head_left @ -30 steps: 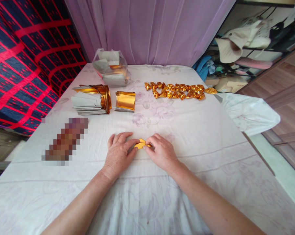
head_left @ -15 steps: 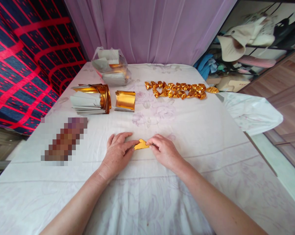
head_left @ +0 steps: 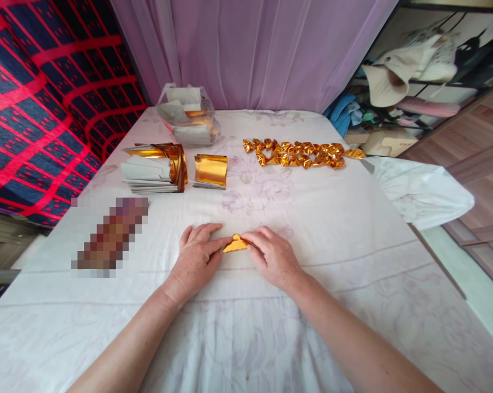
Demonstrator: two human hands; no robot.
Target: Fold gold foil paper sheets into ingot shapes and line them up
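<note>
A small piece of folded gold foil paper [head_left: 235, 245] lies on the cloth between my hands, with a peaked top and a straight lower edge. My left hand [head_left: 198, 252] grips its left end between index finger and thumb, the other fingers resting on the cloth. At the right end, my right hand [head_left: 274, 255] pinches the paper with thumb and fingertips. Further back lie a small stack of gold foil sheets [head_left: 211, 170] and a larger curled stack of foil sheets [head_left: 154, 173], their pale backs showing. Two rows of folded gold foil pieces [head_left: 298, 153] lie at the far right.
A clear plastic bag [head_left: 188, 115] of paper and foil stands at the back left. A pixelated object [head_left: 113, 234] lies on the left. White plastic [head_left: 424, 188] hangs past the right edge of the cloth-covered table [head_left: 336, 213]. Shelves hold a pale cap [head_left: 383, 82].
My right fingers have slid slightly left along the top of the foil paper and cover more of its right end. My left hand has stayed almost in place.
</note>
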